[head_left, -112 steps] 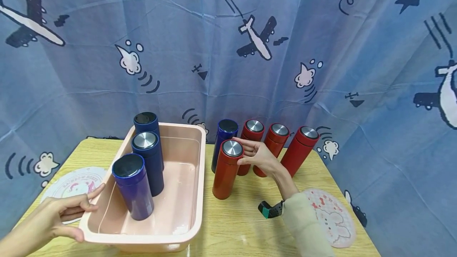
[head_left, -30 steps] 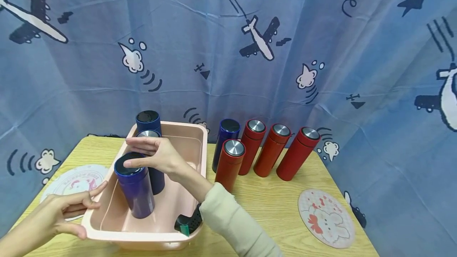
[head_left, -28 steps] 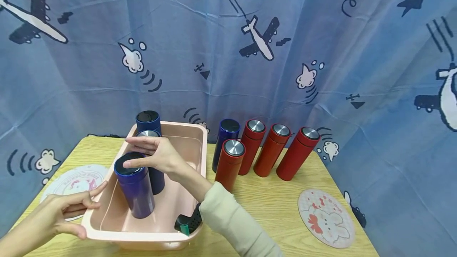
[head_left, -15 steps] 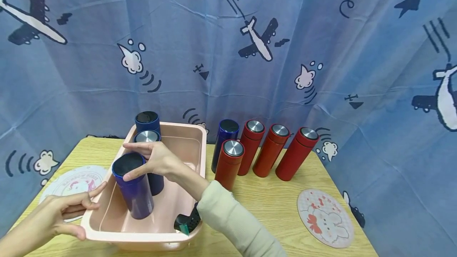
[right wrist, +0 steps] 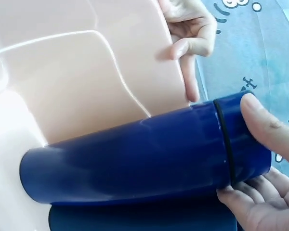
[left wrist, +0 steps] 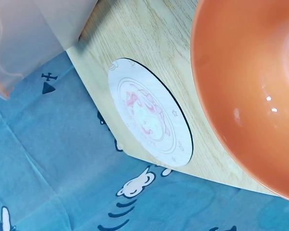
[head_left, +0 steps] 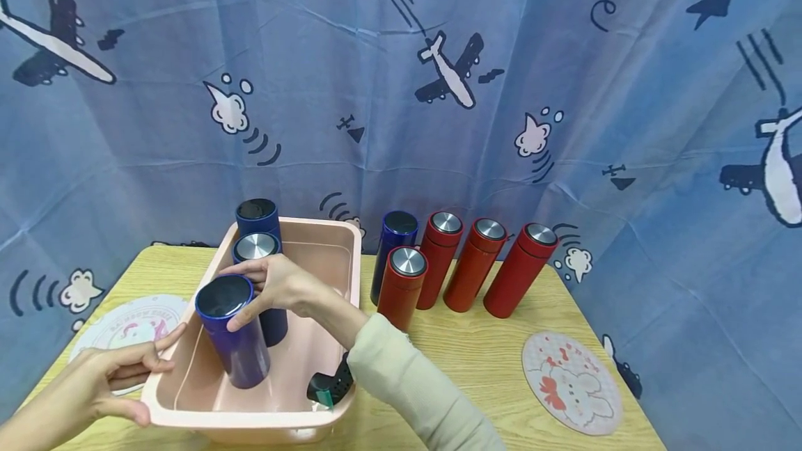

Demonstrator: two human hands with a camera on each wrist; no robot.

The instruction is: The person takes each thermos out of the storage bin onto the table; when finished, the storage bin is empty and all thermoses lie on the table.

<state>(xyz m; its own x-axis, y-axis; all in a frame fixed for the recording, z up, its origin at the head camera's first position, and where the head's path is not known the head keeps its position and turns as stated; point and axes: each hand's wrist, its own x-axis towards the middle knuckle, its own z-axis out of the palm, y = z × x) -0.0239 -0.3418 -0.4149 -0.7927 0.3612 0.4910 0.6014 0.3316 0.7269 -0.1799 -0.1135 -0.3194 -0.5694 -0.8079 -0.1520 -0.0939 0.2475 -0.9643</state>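
My left hand (head_left: pixel 103 378) grips the near left rim of a pale pink plastic bin (head_left: pixel 347 367); the right wrist view shows its fingers curled at the bin's edge. Inside the bin, my right hand (head_left: pixel 285 287) holds the nearest blue thermos (head_left: pixel 241 350) by its black-topped lid end. Its thumb (right wrist: pixel 260 115) lies on one side of the lid and its other fingers on the opposite side. Right behind stands a dark blue thermos (head_left: pixel 255 248) with a silver lid top. A third blue thermos (head_left: pixel 258 218), with a black top, is at the bin's far end.
Right of the bin stand a blue thermos (head_left: pixel 396 246) and several red thermoses (head_left: pixel 519 277). A round rabbit mat (head_left: pixel 573 381) lies at the table's right, a white printed mat (left wrist: pixel 149 113) at the left. A big orange bowl (left wrist: pixel 250 101) fills the left wrist view's right side.
My right hand has left the front red thermos and come left over the bin. In the last second it lowered and its fingers closed round the nearest blue thermos. My left hand stays on the rim.
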